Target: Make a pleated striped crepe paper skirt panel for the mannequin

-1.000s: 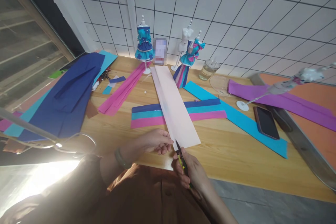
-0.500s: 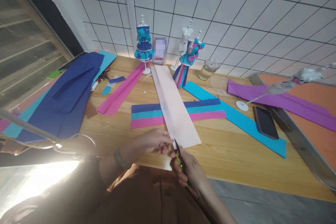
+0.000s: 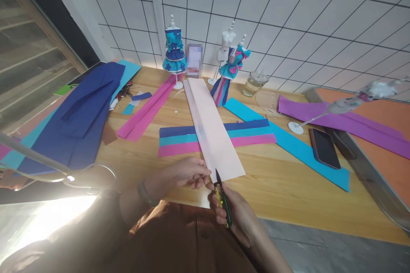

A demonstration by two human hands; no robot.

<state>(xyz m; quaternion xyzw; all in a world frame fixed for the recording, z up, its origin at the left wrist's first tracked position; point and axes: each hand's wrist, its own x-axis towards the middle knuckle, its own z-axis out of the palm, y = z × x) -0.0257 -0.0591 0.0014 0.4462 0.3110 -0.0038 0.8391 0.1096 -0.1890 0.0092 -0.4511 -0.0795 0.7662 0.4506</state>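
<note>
A long pale pink paper strip point(image 3: 211, 132) lies on the wooden table point(image 3: 288, 196), running from the back wall toward me. My left hand point(image 3: 188, 172) pinches its near left corner, fingers closed on the paper. My right hand point(image 3: 235, 213) grips scissors point(image 3: 221, 192) with green and yellow handles, and their dark blades meet the strip's near edge. Under the strip lie three stacked bands of navy, cyan and magenta paper point(image 3: 246, 134).
Two dressed mini mannequins point(image 3: 174, 51) point(image 3: 232, 70) and a bare one stand at the back wall. Navy paper point(image 3: 83, 111) covers the left, magenta strips point(image 3: 147, 108) the middle, a cyan strip point(image 3: 297, 147) with a phone point(image 3: 324, 148) the right. A glass jar point(image 3: 254, 84) stands behind.
The scissors and my right hand shifted slightly along the strip's near edge. My left hand kept its pinch on the paper. The view rose a little.
</note>
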